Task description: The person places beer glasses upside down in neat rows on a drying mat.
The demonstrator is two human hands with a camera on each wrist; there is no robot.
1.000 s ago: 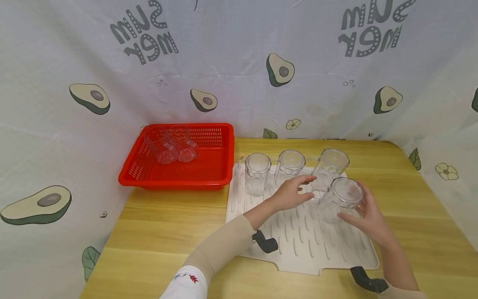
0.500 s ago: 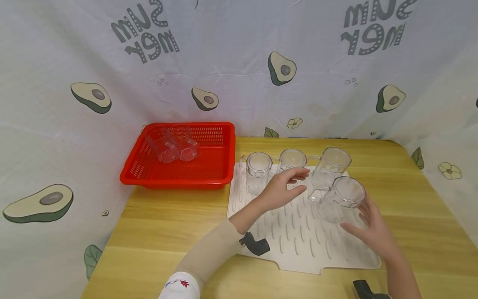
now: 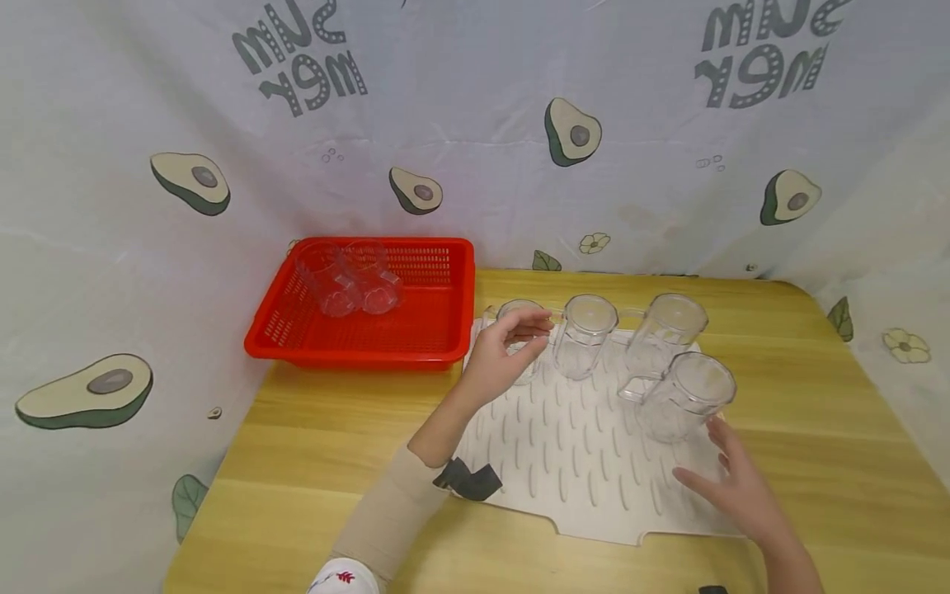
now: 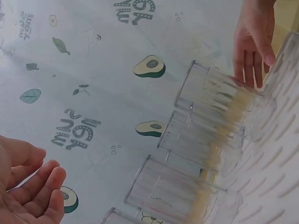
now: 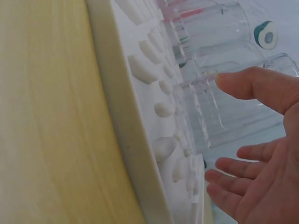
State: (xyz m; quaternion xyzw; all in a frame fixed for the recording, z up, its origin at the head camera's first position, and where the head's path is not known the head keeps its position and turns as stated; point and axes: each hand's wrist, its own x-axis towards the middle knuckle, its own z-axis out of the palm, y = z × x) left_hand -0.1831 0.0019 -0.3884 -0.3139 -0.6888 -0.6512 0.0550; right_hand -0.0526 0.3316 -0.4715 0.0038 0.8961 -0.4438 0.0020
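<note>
Clear glass mugs stand on a pale ribbed drying mat (image 3: 571, 462). Nearest the front right is one mug (image 3: 686, 400), its handle pointing left. Beside it my right hand (image 3: 742, 487) has its fingers spread and holds nothing; the right wrist view shows the thumb and fingers (image 5: 233, 177) apart around the mug's side. Behind are a back right mug (image 3: 664, 334), a middle mug (image 3: 585, 338) and a left mug (image 3: 523, 371). My left hand (image 3: 500, 351) hovers with bent, loose fingers in front of the left mug, partly hiding it, and grips nothing.
A red plastic basket (image 3: 416, 356) stands at the back left, with two clear mugs (image 3: 378, 293) lying in it. The wooden table (image 3: 312, 445) runs beneath everything. A printed curtain (image 3: 475, 190) hangs close behind.
My left hand has moved left, away from the front right mug to the left mug. My right hand has let go of the front mug and drawn slightly back. The mugs stay on the mat.
</note>
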